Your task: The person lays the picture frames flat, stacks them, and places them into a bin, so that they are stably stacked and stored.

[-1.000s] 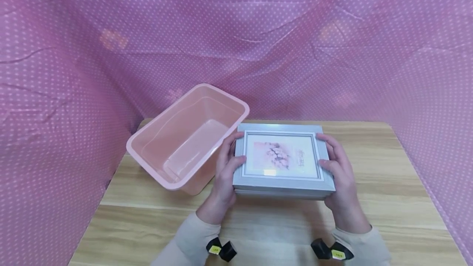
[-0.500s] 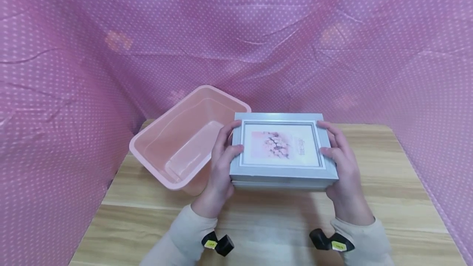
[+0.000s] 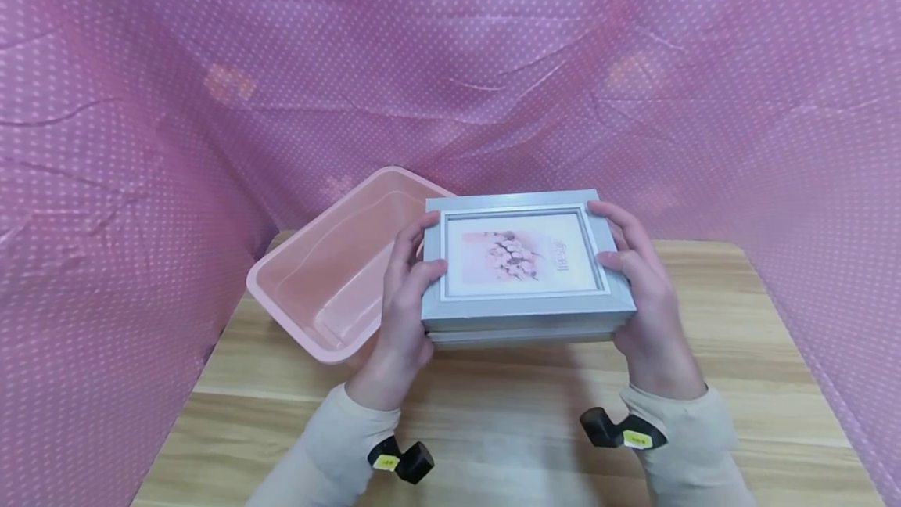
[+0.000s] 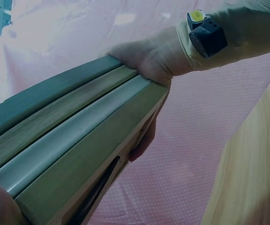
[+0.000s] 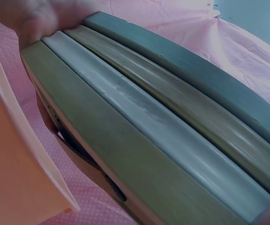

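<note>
My left hand (image 3: 403, 300) and right hand (image 3: 649, 292) grip a stack of picture frames (image 3: 521, 307) by its two short ends, thumbs on the top frame. That top one is pale grey and holds a pink blossom print (image 3: 510, 257) under a glossy cover. Several frames lie flat on one another; the wrist views show their long edges, teal, brown, silver and green (image 4: 90, 150). The stack hangs above the table, its left end overlapping the pink bin (image 3: 310, 249) in the head view. Most of the fingers underneath are hidden.
The bin, open at the top, stands slantwise on the wood-grain table (image 3: 732, 350) at the left; its wall (image 5: 20, 164) also shows in the right wrist view. Pink dotted cloth (image 3: 450, 100) hangs behind and at both sides.
Both hands have raised the stack and moved it away from the body and leftward, turning it slightly. It now covers more of the bin's right side.
</note>
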### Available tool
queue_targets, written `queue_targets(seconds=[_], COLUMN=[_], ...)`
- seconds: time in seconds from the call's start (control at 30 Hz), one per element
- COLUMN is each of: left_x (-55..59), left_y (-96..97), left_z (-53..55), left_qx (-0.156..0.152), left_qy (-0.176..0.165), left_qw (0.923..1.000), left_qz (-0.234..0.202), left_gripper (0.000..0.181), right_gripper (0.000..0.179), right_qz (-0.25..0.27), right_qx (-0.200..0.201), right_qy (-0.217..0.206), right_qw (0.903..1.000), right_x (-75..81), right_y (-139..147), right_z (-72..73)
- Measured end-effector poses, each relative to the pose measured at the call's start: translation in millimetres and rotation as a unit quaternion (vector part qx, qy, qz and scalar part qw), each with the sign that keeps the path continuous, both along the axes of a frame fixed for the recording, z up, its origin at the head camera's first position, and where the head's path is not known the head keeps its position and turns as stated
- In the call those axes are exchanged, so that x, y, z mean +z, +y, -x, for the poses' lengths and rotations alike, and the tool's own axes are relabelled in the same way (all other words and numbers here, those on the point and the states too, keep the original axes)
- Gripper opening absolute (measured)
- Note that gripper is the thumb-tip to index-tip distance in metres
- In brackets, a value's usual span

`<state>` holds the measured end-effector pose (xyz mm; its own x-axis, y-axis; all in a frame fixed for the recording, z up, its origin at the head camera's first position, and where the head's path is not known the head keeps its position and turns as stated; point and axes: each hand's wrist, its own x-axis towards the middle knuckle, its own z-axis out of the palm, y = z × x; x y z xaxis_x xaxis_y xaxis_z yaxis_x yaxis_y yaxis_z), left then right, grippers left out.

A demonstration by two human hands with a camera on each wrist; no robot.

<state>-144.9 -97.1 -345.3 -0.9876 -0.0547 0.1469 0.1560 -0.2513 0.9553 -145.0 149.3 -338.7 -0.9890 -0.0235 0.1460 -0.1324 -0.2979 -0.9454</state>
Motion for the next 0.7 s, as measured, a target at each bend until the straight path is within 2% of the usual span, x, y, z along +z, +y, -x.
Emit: queue_targets(seconds=[0.2, 0.37, 0.53, 0.7], left_x=[12.9, 21.9, 27.2, 30.0], left_y=[-8.9, -21.8, -36.0, -50.7], left_z=[-4.0, -5.2, -5.0, -4.7], left_qx=[0.007, 0.017, 0.017, 0.042], left_qy=[0.008, 0.02, 0.022, 0.024], left_qw=[0.9999, 0.9996, 0.9995, 0.9986], left_qz=[0.008, 0.001, -0.016, -0.021], left_gripper=[0.061, 0.059, 0.057, 0.054], right_gripper=[0.062, 0.061, 0.06, 0.06], right_qz=[0.011, 0.007, 0.004, 0.0], right_qx=[0.016, 0.035, 0.055, 0.078], right_qy=[0.008, 0.005, 0.013, 0.011], right_qw=[0.9998, 0.9994, 0.9984, 0.9969], right_x=[7.5, 11.7, 11.9, 12.5], right_y=[-7.9, -20.5, -36.0, -52.5], right_z=[7.0, 21.0, 37.7, 51.3])
